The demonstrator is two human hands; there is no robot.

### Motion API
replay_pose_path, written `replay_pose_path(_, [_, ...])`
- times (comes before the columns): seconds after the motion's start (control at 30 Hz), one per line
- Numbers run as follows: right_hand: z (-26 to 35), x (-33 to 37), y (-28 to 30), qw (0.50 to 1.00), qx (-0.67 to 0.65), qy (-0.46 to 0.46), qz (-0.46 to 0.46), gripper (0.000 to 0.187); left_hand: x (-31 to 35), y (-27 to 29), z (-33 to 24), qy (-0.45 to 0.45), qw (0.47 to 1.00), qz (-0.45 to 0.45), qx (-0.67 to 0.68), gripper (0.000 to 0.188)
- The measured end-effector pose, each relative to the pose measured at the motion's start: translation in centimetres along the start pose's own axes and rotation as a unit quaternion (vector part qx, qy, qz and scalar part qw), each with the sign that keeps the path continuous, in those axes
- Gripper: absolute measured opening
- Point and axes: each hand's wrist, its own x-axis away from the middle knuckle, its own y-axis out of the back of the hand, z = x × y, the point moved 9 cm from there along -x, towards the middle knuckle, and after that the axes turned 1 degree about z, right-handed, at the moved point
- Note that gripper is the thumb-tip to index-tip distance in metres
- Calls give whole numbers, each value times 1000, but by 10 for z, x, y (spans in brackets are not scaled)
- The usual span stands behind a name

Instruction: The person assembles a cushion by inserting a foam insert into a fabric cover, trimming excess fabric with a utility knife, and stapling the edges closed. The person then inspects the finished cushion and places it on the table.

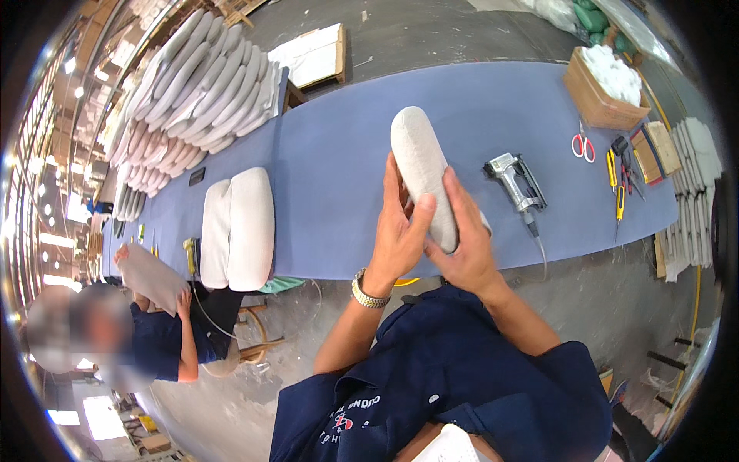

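A light grey fabric-covered cushion stands up on edge in front of me, above the blue table. My left hand holds its left side, with the thumb laid across the face toward me. On the other side, my right hand grips the lower right part, its fingers stretched along the fabric and its thumb underneath. Between them the two hands clasp the cushion. To the right of my right hand lies a silver staple gun with an air hose.
Two pale cushions lie side by side at left, before tall cushion stacks. Red-handled scissors, a yellow cutter and a carton of white stuffing are at right. A co-worker sits at left, holding a grey panel.
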Motion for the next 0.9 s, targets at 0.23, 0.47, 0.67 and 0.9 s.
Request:
replay_pose_path(0.23, [21, 54, -68, 995, -48, 2, 82, 94, 36, 52, -2, 59, 987, -45, -145, 76])
replay_pose_path(0.47, [15, 77, -60, 983, -69, -82, 149, 84, 57, 52, -1, 37, 979, -33, -198, 71])
replay_pose_path(0.67, [11, 82, -50, 967, -97, -156, 174, 81, 55, 40, -15, -31, 961, -55, -268, 62])
replay_pose_path(0.9, [-27, 82, -38, 938, -56, -197, 281, 67, 11, 18, -34, -64, 903, 9, -425, 51])
